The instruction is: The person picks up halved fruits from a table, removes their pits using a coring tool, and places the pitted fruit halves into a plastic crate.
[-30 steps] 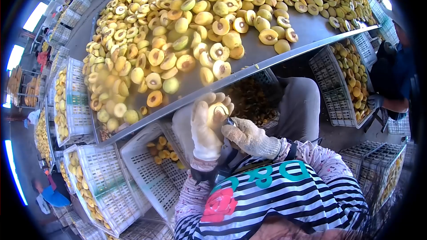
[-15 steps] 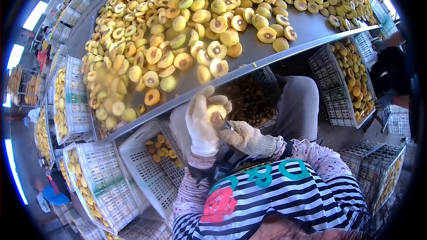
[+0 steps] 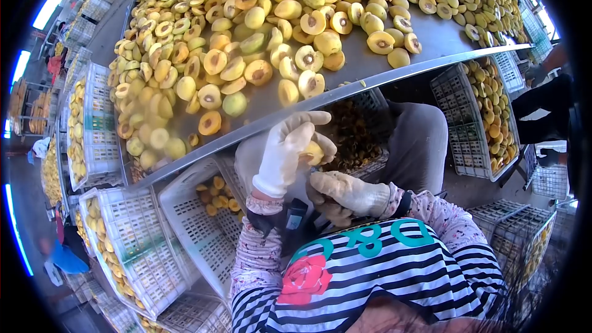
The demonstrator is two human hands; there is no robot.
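My left hand [image 3: 288,151], in a pale work glove, is raised just below the metal table's rim. Its fingers curl around a yellow peach half [image 3: 315,153], partly hidden behind them. Lower and to the right, my gloved right hand [image 3: 348,193] is apart from the fruit. The fingers of that hand are bent together, and whatever lies inside them is hidden. Many halved peaches [image 3: 258,73], several with brown pits or hollows showing, are heaped on the metal table [image 3: 357,46] in front of me.
A white crate [image 3: 179,200] with some peach halves stands left of my knees. Filled crates stand at the far left [image 3: 139,243] and right [image 3: 459,111]. Dark scraps [image 3: 351,132] lie in a container under the table. Another person's dark-clothed leg [image 3: 546,102] is at the right.
My right hand has drawn away from the fruit, down and toward my body; the dark tool tip at its fingers no longer shows. My left hand has turned, still holding the peach half.
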